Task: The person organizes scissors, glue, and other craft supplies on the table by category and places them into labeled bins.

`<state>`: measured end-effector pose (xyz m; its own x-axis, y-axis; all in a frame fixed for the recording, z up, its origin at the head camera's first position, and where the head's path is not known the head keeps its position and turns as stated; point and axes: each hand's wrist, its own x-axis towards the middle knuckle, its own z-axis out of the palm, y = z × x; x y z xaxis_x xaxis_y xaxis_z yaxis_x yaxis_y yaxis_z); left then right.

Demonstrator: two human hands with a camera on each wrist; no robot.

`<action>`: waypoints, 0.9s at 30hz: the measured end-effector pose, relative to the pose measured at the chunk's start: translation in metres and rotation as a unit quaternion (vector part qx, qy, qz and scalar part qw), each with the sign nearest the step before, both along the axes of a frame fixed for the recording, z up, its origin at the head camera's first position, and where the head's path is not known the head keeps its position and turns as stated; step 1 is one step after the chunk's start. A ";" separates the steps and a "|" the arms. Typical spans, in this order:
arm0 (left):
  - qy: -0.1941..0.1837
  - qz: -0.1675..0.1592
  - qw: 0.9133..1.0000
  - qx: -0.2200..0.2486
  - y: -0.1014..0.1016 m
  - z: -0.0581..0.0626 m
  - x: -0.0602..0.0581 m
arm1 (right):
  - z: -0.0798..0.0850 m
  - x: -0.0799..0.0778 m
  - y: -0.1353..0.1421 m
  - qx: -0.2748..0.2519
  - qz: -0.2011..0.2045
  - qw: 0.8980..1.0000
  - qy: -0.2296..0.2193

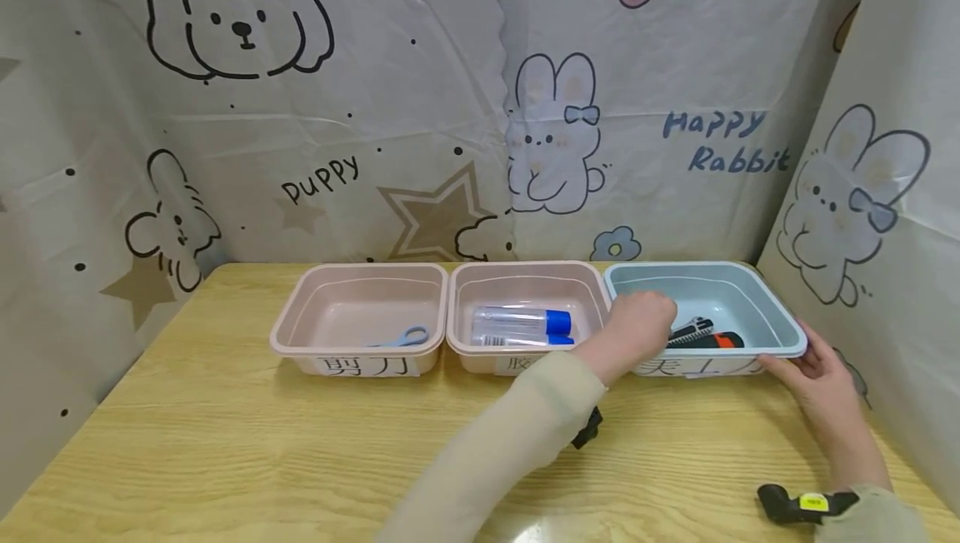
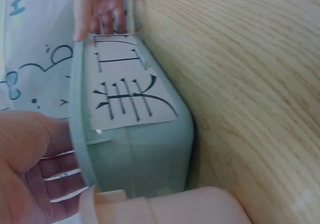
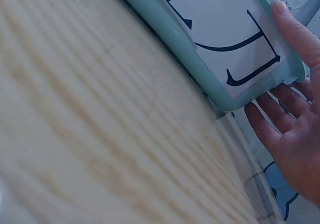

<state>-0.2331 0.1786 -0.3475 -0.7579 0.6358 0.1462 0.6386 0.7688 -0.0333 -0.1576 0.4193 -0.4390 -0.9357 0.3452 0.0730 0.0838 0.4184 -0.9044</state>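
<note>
A light blue plastic box [image 1: 765, 310] with a character label on its front stands at the right end of a row. Inside it lie utility knives, one grey and black [image 1: 693, 328], one black and orange [image 1: 723, 341]. My left hand [image 1: 633, 326] holds the box's left end, its fingers reaching past the rim, as the left wrist view also shows. At the right front corner my right hand [image 1: 825, 381] grips the box, thumb [image 3: 295, 31] on the front rim and fingers along the end wall. The left forearm partly covers the middle box.
Left of it stand two pink boxes: the middle one [image 1: 457, 335] holds clear tubes with blue caps [image 1: 517, 321], the far left one [image 1: 281, 335] blue-handled scissors [image 1: 412, 336]. A printed curtain [image 1: 337, 127] hangs behind the wooden table [image 1: 262, 451] and along its sides.
</note>
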 end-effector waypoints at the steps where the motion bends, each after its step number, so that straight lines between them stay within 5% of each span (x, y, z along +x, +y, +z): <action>1: 0.000 0.000 1.000 -0.002 -0.001 0.001 0.001 | 0.000 0.001 0.001 0.011 -0.001 1.000 -0.005; 11: -0.005 -0.007 1.000 0.029 -0.030 0.007 0.017 | 0.007 0.007 0.001 0.039 -0.009 0.999 -0.018; 15: 0.012 -0.003 0.999 0.044 -0.044 0.003 0.020 | 0.017 0.005 -0.007 0.045 -0.085 0.995 0.036; 21: 0.062 -0.006 0.996 0.067 -0.068 -0.002 0.026 | 0.035 0.002 -0.028 0.072 -0.206 0.970 0.105; 27: 0.087 -0.020 0.985 0.146 -0.107 -0.008 0.026 | 0.051 0.002 -0.058 0.166 -0.158 0.958 0.173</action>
